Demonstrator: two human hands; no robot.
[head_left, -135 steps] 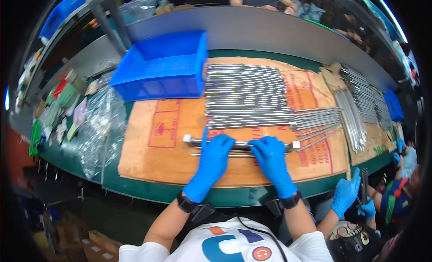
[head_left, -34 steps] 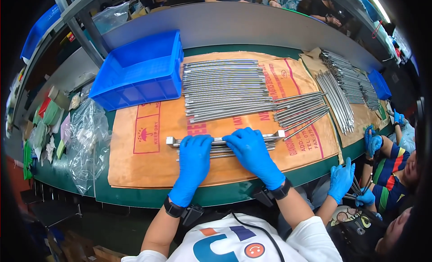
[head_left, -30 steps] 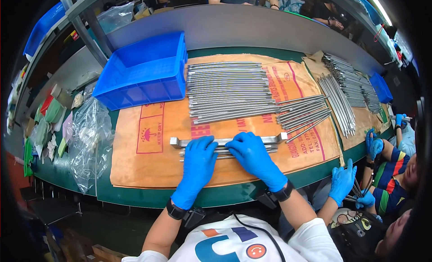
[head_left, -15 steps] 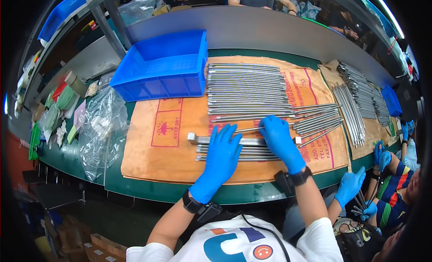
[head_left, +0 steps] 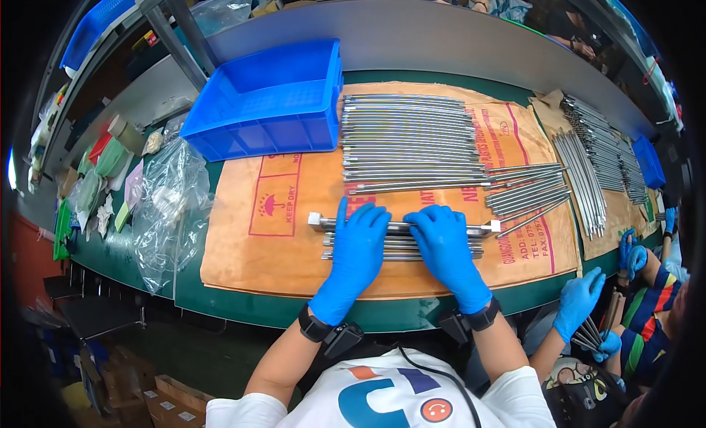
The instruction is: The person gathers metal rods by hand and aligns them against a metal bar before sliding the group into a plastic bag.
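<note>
My left hand (head_left: 358,245), in a blue glove, has its fingers closed over a thin metal rod (head_left: 396,225) lying along a square metal bar. My right hand (head_left: 446,244), gloved alike, curls its fingers on the same rod farther right. The bar has a pale block at each end, a left end block (head_left: 315,219) and a right end block (head_left: 494,226). Several more rods (head_left: 401,250) lie side by side just nearer than the bar, partly under my hands. A large row of rods (head_left: 408,137) lies beyond on the brown paper.
A blue bin (head_left: 276,126) stands back left, beside crumpled clear plastic (head_left: 165,215). A looser group of rods (head_left: 526,193) lies right of my hands, with more rods (head_left: 581,178) farther right. At the right, a co-worker's gloved hand (head_left: 579,303) is near the green table edge.
My right hand has brought the rod down onto the bar and shifted slightly left and nearer. My left hand's fingers, spread before, now close over it.
</note>
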